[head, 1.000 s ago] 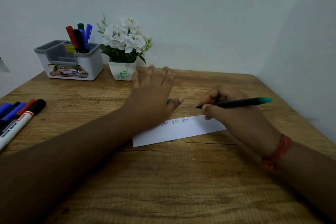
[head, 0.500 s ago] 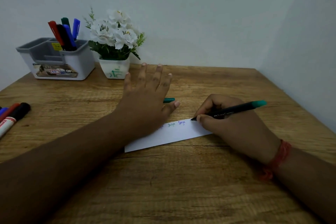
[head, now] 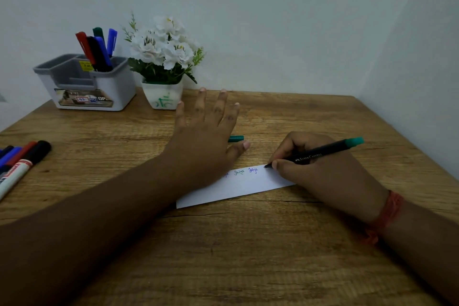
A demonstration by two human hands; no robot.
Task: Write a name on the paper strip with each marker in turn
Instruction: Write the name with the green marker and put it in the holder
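On the wooden table, the paper strip is pinned flat by the spread left hand.
Its left end is hidden under that hand; the marker is pinched by the right hand, tip at the strip's far edge, the cap half hidden.

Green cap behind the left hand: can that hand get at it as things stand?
Probably yes. The cap lies on the table just past the left hand, whose fingers are spread flat and hold nothing; nothing lies between them.
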